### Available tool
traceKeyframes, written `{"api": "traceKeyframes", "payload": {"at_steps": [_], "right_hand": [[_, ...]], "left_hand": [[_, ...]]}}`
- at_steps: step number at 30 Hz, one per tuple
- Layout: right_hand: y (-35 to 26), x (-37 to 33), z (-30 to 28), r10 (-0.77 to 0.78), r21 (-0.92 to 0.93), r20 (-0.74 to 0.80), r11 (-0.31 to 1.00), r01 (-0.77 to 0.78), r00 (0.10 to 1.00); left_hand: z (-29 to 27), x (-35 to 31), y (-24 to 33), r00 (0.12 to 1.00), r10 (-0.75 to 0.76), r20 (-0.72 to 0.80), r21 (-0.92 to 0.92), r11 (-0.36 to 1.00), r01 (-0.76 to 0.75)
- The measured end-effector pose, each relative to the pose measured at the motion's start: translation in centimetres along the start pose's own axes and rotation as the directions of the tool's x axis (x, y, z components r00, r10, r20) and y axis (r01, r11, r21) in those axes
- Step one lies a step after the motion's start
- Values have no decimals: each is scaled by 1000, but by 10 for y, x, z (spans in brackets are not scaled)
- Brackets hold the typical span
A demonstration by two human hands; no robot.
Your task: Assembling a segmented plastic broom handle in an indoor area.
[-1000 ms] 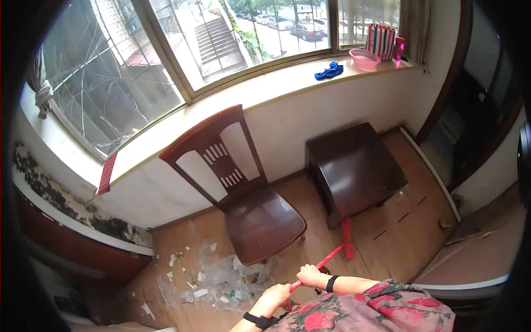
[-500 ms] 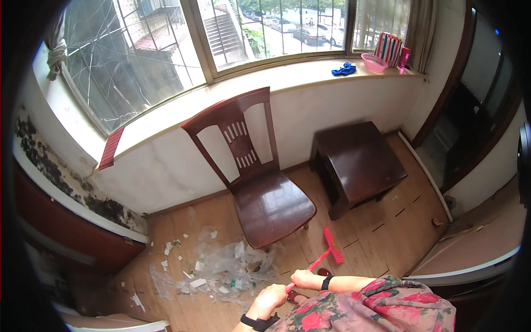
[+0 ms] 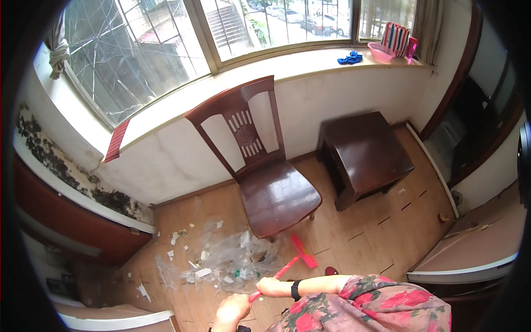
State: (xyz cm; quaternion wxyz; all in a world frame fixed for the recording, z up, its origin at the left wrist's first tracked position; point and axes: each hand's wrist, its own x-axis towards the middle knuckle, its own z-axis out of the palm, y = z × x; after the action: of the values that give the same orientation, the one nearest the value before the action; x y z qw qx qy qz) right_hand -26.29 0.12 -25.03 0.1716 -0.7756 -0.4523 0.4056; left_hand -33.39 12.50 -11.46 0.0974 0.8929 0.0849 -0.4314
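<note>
In front of the dark wooden chair [image 3: 280, 200], the left hand [image 3: 232, 309] and the right hand [image 3: 273, 287] both grip a pink broom [image 3: 303, 253], its head just beside the near edge of the chair's seat. Crumpled clear plastic [image 3: 225, 247] and white scraps [image 3: 203, 272] litter the floor [image 3: 354, 260] to the chair's front left. A low wooden stand [image 3: 371, 146] is to its right. Behind the chair runs a windowsill [image 3: 310, 63], carrying, well to the chair's right, a blue cloth [image 3: 349, 58], a pink basin [image 3: 380, 53] and a striped bag [image 3: 395, 39].
</note>
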Motion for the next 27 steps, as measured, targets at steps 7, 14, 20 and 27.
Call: {"api": "traceKeyframes", "payload": {"at_steps": [7, 14, 20, 27], "right_hand": [[17, -15, 9, -20, -54, 1, 998, 20, 1000], [23, -2, 34, -56, -2, -10, 998, 56, 998], [-16, 36, 27, -220, 9, -99, 975, 222, 970], [-65, 35, 21, -340, 89, -99, 933, 349, 935]], "left_hand": [[-5, -21, 20, 998, 47, -44, -64, 997, -49], [15, -8, 9, 991, 105, -80, -79, 991, -112], [-7, -49, -2, 968, 2, -251, 30, 1000, 6], [-38, -110, 4, 977, -131, -166, 106, 983, 150]]}}
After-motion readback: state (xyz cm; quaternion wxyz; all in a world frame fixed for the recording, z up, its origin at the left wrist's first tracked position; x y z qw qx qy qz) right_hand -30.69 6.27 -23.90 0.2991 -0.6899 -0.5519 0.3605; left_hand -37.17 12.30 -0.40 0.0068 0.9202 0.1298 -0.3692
